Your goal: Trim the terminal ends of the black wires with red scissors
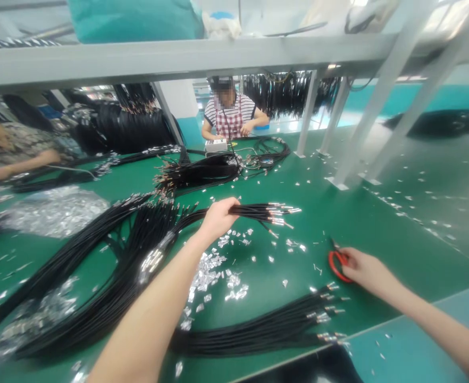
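Left fingers gripping black cables (silvery ends); right fingers holding red-handled scissors.

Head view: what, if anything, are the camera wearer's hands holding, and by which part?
The left hand grips a bundle of black cables a little behind its metallic ends; the right hand holds red-handled scissors by the handles.
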Tool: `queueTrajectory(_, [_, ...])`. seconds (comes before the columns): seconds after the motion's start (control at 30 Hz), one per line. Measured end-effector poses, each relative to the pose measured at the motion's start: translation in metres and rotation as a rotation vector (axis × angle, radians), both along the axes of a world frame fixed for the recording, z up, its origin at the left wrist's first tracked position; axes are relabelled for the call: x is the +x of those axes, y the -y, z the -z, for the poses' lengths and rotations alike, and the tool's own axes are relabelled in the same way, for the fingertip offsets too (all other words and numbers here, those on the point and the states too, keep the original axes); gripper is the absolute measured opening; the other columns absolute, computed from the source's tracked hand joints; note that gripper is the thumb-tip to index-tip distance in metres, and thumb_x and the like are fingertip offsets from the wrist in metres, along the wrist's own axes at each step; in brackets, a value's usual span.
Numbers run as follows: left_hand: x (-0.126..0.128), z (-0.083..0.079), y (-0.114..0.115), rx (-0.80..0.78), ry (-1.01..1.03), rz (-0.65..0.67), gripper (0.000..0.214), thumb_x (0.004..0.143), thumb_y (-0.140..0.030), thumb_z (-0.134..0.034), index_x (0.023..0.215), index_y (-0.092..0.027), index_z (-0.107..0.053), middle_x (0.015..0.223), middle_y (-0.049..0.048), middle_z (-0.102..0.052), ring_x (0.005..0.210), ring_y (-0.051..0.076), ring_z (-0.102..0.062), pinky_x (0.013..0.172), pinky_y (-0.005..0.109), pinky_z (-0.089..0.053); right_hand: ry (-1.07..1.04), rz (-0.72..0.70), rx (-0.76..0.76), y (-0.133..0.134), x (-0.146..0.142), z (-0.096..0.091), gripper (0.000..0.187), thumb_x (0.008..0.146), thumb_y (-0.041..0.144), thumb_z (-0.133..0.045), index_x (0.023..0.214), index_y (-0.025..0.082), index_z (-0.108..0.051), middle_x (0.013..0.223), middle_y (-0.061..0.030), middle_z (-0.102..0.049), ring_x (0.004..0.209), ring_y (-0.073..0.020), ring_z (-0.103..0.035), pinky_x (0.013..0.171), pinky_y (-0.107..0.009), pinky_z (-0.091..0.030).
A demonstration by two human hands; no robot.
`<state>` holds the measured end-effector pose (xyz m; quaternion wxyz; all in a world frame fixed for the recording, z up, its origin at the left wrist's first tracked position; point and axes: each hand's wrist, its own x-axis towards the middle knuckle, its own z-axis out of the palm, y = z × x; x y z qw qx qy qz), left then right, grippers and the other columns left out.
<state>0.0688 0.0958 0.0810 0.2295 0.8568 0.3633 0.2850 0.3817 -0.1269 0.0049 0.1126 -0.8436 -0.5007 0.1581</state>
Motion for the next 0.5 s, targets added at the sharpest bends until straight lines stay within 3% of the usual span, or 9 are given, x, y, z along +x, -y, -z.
queueTrajectory(0.17, [-0.014, -0.015, 0.006, 0.035, -0.014, 0.015, 0.009, 0.069, -0.015, -0.049, 0.072, -0.018, -0.057, 0.067, -0.0022, -0.058, 0.064, 0.013, -0.049, 0.059, 0.022, -0.034, -0.213, -0.363, -0.058, -0.075, -0.110, -0.016, 0.035, 0.066, 0.017, -0.051, 0.100, 0.017, -0.059, 0.076, -0.0040, -0.064, 0.065, -0.0152, -0.056, 0.057, -0.023, -0.035])
queueTrajectory(0.27, [-0.020, -0.020, 0.007, 0.054, 0.002, 0.025, 0.011, 0.068, -0.013, -0.048, 0.072, -0.017, -0.057, 0.067, -0.0022, -0.058, 0.065, 0.013, -0.050, 0.060, 0.022, -0.035, -0.305, -0.565, -0.073, -0.087, -0.177, -0.024, 0.035, 0.062, 0.017, -0.053, 0.097, 0.019, -0.059, 0.075, -0.0014, -0.063, 0.062, -0.0129, -0.053, 0.053, -0.021, -0.032])
queueTrajectory(0.33, [-0.022, -0.021, 0.007, 0.056, 0.024, 0.028, 0.011, 0.067, -0.012, -0.048, 0.072, -0.017, -0.057, 0.067, -0.0024, -0.058, 0.065, 0.012, -0.050, 0.060, 0.022, -0.035, -0.356, -0.714, -0.081, -0.085, -0.212, -0.032, 0.021, 0.060, 0.019, -0.056, 0.081, 0.020, -0.060, 0.070, 0.0008, -0.062, 0.061, -0.0118, -0.052, 0.052, -0.020, -0.031])
queueTrajectory(0.43, [-0.025, -0.021, 0.007, 0.054, 0.065, 0.050, 0.013, 0.066, -0.010, -0.047, 0.072, -0.016, -0.056, 0.068, -0.0025, -0.058, 0.065, 0.012, -0.050, 0.061, 0.021, -0.036, -0.384, -0.871, -0.025, -0.084, -0.229, -0.044, 0.016, 0.058, 0.016, -0.053, 0.073, 0.020, -0.057, 0.069, 0.0021, -0.059, 0.061, -0.0110, -0.050, 0.052, -0.020, -0.029])
queueTrajectory(0.5, [-0.027, -0.021, 0.007, 0.052, 0.094, 0.061, 0.014, 0.066, -0.009, -0.046, 0.073, -0.016, -0.056, 0.068, -0.0026, -0.058, 0.065, 0.011, -0.050, 0.061, 0.021, -0.036, -0.320, -0.803, 0.049, -0.093, -0.210, -0.047, 0.018, 0.061, 0.014, -0.050, 0.076, 0.021, -0.057, 0.071, 0.0019, -0.059, 0.062, -0.0109, -0.050, 0.054, -0.020, -0.030])
